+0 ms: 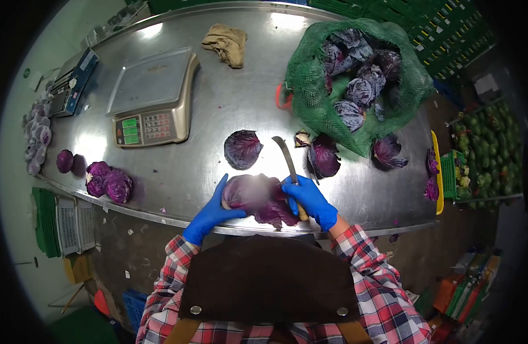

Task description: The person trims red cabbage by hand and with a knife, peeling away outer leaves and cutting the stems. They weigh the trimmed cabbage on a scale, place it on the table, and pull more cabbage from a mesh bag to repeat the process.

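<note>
A red cabbage (236, 192) with loose outer leaves (273, 213) rests near the table's front edge; a blurred patch hides its middle. My left hand (213, 211), in a blue glove, grips it from the left, thumb along the near side. In my blue-gloved right hand (314, 202) is a knife (287, 156), its curved blade pointing up and away from me and its handle end showing below the palm. The right fingertips lie at the loose leaves. Just beyond the cabbage is a detached cabbage leaf (243, 149); more trimmed leaves (324, 156) lie to the right.
A green mesh sack (310, 97) of red cabbages stands at the back right. On the left are a scale (149, 123) and several trimmed cabbages (119, 186). A brown cloth (226, 45) lies at the back. A yellow-rimmed container (437, 172) is at the table's right end.
</note>
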Demonstrator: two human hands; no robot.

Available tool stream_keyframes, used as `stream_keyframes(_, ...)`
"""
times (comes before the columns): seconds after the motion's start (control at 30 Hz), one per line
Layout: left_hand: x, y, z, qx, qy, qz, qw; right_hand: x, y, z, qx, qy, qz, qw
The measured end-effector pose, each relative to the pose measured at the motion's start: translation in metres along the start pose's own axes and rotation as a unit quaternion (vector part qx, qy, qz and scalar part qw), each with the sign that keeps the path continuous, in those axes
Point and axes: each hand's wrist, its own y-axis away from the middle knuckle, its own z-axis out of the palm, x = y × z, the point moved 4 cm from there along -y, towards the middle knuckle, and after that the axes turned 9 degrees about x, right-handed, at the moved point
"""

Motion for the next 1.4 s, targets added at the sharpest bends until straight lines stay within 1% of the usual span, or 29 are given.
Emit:
stream_keyframes(0.1,-0.022,-0.007,-0.003,0.119,0.024,-0.099,0.988,0.011,0.011,0.009,-0.001,-0.077,0.024,0.997)
stream_keyframes(0.13,-0.019,-0.008,0.003,0.091,-0.049,-0.064,0.993,0.012,0.012,0.009,0.005,-0.097,0.019,0.995)
stream_keyframes(0.23,-0.022,-0.007,-0.001,0.069,0.002,-0.049,0.996,0.003,0.021,0.002,-0.008,-0.131,0.02,0.991)
stream_keyframes(0.27,-0.028,-0.006,-0.006,0.061,0.131,-0.057,0.988,0.0,0.025,-0.003,-0.021,-0.133,0.016,0.991)
stream_keyframes(0.3,-0.029,-0.005,-0.01,0.053,0.258,-0.064,0.963,-0.001,0.027,-0.008,-0.034,-0.134,0.012,0.99)
stream_keyframes(0.33,-0.028,-0.003,-0.015,0.044,0.38,-0.07,0.921,0.003,0.023,-0.012,-0.037,-0.144,0.018,0.989)
stream_keyframes(0.37,-0.028,-0.005,-0.012,0.012,0.257,-0.064,0.964,0.001,0.025,-0.014,-0.035,-0.129,0.03,0.991)
stream_keyframes(0.4,-0.003,-0.006,0.007,-0.022,0.132,-0.058,0.989,0.007,0.022,-0.013,-0.023,-0.123,0.041,0.991)
stream_keyframes(0.47,-0.017,-0.013,0.025,-0.016,-0.034,-0.052,0.998,0.013,0.021,-0.011,0.017,-0.103,0.061,0.993)
stream_keyframes(0.5,-0.026,-0.012,0.026,0.036,-0.093,-0.08,0.992,0.014,0.022,-0.008,0.046,-0.094,0.07,0.992)
stream_keyframes(0.53,0.001,-0.002,0.034,0.076,-0.119,-0.085,0.986,0.019,0.019,-0.013,0.082,-0.087,0.052,0.991)
stream_keyframes(0.6,0.025,0.014,0.043,0.145,-0.154,-0.046,0.976,0.019,0.016,-0.035,0.221,-0.109,0.016,0.969)
stream_keyframes(0.63,0.018,0.025,0.044,0.176,-0.163,-0.003,0.971,0.02,0.016,-0.046,0.288,-0.118,0.0,0.95)
stream_keyframes(0.67,0.015,0.031,0.045,0.207,-0.171,0.041,0.962,0.016,0.014,-0.059,0.34,-0.108,-0.056,0.933)
stream_keyframes(0.7,0.016,0.029,0.047,0.17,-0.177,0.032,0.969,0.006,0.023,-0.065,0.395,0.031,-0.108,0.912)
stream_keyframes(0.77,0.022,0.03,0.046,0.095,-0.191,0.01,0.977,0.004,0.029,-0.043,0.305,0.028,-0.071,0.949)
stream_keyframes(0.8,0.008,0.027,0.04,0.09,-0.119,0.016,0.989,0.026,0.022,-0.031,0.187,0.067,-0.122,0.972)
stream_keyframes(0.83,-0.019,0.018,0.033,0.085,-0.047,0.024,0.995,0.024,0.026,-0.012,0.111,0.175,-0.063,0.976)
stream_keyframes(0.87,-0.032,0.012,0.025,0.079,0.025,0.032,0.996,0.028,0.031,0.014,0.017,0.107,0.036,0.993)
stream_keyframes(0.93,-0.031,0.009,0.013,0.095,0.043,0.011,0.995,0.02,0.024,0.034,0.009,0.027,0.022,0.999)
stream_keyframes(0.97,-0.029,0.008,0.006,0.106,0.051,0.002,0.993,0.011,0.024,0.04,-0.007,-0.01,0.042,0.999)
stream_keyframes(1.0,-0.031,0.006,-0.001,0.102,0.09,0.015,0.991,0.003,0.023,0.046,-0.03,-0.025,0.033,0.999)
stream_keyframes(1.03,-0.036,0.006,-0.01,0.1,0.2,-0.03,0.974,-0.004,0.021,0.051,-0.055,-0.04,0.023,0.997)
stream_keyframes(1.1,-0.038,0.004,-0.03,0.094,0.413,-0.107,0.899,-0.027,0.018,0.063,-0.101,-0.06,0.0,0.993)
stream_keyframes(1.17,-0.043,-0.001,-0.052,0.082,0.48,-0.082,0.869,-0.047,0.014,0.074,-0.133,-0.07,-0.051,0.987)
stream_keyframes(1.23,-0.03,-0.014,-0.07,0.047,0.56,-0.048,0.826,-0.04,0.0,0.075,-0.08,-0.07,-0.044,0.993)
stream_keyframes(1.3,-0.001,-0.032,-0.091,0.129,0.508,-0.022,0.852,-0.028,-0.015,0.074,0.008,-0.059,-0.008,0.998)
stream_keyframes(1.37,0.042,-0.058,-0.113,0.224,0.431,0.016,0.874,-0.003,-0.029,0.066,0.049,-0.031,0.016,0.998)
stream_keyframes(1.4,0.061,-0.079,-0.137,0.193,0.369,0.138,0.899,0.011,-0.035,0.06,0.048,-0.044,0.017,0.998)
